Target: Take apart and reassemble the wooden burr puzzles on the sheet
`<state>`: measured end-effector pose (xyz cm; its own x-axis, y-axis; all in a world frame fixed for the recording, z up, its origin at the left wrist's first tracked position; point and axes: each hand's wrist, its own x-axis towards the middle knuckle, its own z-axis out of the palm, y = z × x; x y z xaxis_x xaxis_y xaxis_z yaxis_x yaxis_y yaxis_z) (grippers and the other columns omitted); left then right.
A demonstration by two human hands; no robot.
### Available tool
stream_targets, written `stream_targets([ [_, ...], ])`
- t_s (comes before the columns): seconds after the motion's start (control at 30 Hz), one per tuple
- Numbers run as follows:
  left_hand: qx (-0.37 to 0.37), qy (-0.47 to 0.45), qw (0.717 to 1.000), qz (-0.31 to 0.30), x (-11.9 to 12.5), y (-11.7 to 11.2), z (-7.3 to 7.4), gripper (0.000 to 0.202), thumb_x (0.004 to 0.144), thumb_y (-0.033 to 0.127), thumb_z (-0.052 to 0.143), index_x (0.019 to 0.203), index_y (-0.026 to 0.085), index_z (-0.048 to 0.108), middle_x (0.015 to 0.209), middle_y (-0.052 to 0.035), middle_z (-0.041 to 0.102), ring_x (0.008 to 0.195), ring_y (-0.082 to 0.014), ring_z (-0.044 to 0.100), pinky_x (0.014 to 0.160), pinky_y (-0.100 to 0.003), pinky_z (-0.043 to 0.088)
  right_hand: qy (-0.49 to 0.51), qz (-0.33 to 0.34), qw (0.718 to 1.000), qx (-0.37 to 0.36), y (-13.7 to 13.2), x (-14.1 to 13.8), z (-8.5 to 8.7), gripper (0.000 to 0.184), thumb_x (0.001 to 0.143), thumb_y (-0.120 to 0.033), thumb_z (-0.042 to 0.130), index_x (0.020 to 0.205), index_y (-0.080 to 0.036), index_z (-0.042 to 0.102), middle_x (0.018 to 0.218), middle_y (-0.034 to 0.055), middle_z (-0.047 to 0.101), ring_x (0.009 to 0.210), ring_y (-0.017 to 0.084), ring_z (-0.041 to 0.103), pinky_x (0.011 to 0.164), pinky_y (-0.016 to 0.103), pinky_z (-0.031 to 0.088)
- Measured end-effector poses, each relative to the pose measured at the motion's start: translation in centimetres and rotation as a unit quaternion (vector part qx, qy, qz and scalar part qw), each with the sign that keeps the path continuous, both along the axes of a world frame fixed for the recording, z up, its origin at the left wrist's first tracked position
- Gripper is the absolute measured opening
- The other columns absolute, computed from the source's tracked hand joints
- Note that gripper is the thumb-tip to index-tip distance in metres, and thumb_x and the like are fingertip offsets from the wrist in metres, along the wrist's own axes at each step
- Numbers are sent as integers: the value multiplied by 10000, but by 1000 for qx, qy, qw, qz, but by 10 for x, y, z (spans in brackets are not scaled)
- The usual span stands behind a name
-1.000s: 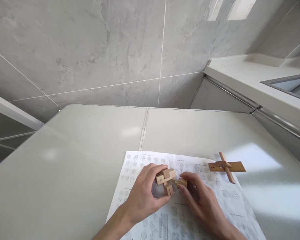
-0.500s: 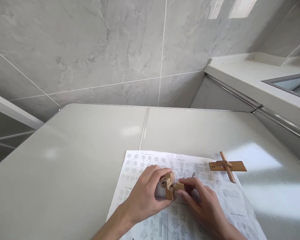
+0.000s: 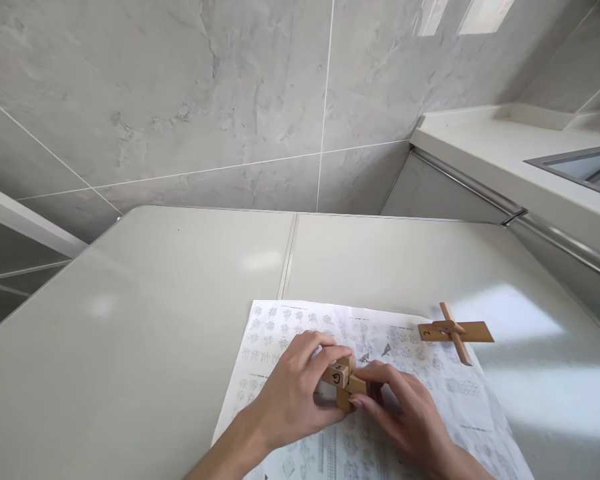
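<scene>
"How was the left hand point(image 3: 300, 383) set?"

"Partly curled, fingers over the top and thumb below, with a wooden block cluster point(image 3: 339, 377) gripped at its fingertips"

"And the right hand point(image 3: 405, 413)?"

"Nearly closed: thumb and index finger pinched a wooden piece point(image 3: 359, 385) that met the cluster's right side"

"So where was the cluster?"

"Between the two hands, just left of the right hand's fingertips, a dark curved mark showing on one face. Whether it touched the printed sheet point(image 3: 460, 407) under the hands, I couldn't tell"

"Anything farther out?"

"Beyond the right hand and to its right, a wooden cross point(image 3: 475, 332) marked 2 overlapped the sheet's edge. The pale table point(image 3: 180, 300) stretched ahead of both hands and to the left hand's left, and past it rose a grey wall point(image 3: 255, 100)"
</scene>
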<state>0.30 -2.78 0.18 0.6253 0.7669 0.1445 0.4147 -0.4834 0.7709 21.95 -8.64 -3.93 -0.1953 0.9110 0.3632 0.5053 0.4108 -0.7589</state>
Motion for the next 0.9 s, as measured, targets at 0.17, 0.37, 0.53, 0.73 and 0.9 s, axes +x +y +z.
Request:
stream_targets([
  [0.17, -39, -14, 999, -5, 2, 1, 0, 628, 837, 236, 911, 1380, 323, 608, 1185, -25, 775, 1011, -254, 736, 961, -434, 604, 22, 6, 1000, -1, -1, 2, 3, 132, 1137, -400, 553, 1107, -280, 599, 800, 5, 751, 572, 177, 671, 527, 267, 534],
  [0.37, -183, -43, 981, 42, 1, 3, 9, 702, 750, 337, 999, 1365, 353, 663, 1207, -14, 776, 1059, -267, 737, 982, -424, 586, 90, -33, 994, -50, -2, 5, 0, 299, 1182, -398, 391, 1418, -284, 536, 853, 22, 735, 652, 199, 711, 592, 287, 586],
  [0.53, -244, -95, 964, 43, -2, 5, 15, 779, 647, 413, 1057, 1344, 352, 715, 1293, -21, 778, 1199, -320, 718, 1112, -473, 526, 85, 24, 987, -138, 0, 5, 0, 307, 1165, -363, 434, 1454, -292, 510, 986, 56, 756, 815, 229, 742, 715, 323, 610],
  [0.73, -261, -96, 961, 6, 0, 6, 19, 713, 669, 406, 1037, 1309, 333, 730, 1238, -26, 779, 1129, -300, 719, 993, -412, 546, 79, 45, 985, -150, 0, 7, 1, 161, 1164, -383, 436, 1245, -292, 541, 886, 8, 706, 746, 212, 687, 680, 311, 548],
  [0.9, -248, -99, 964, -2, 1, 6, 17, 694, 685, 439, 1026, 1297, 329, 718, 1169, -35, 742, 1039, -274, 687, 922, -402, 523, 76, 60, 983, -153, -1, 7, 0, 183, 1185, -396, 385, 1170, -294, 537, 845, -11, 662, 708, 199, 615, 662, 299, 494],
])
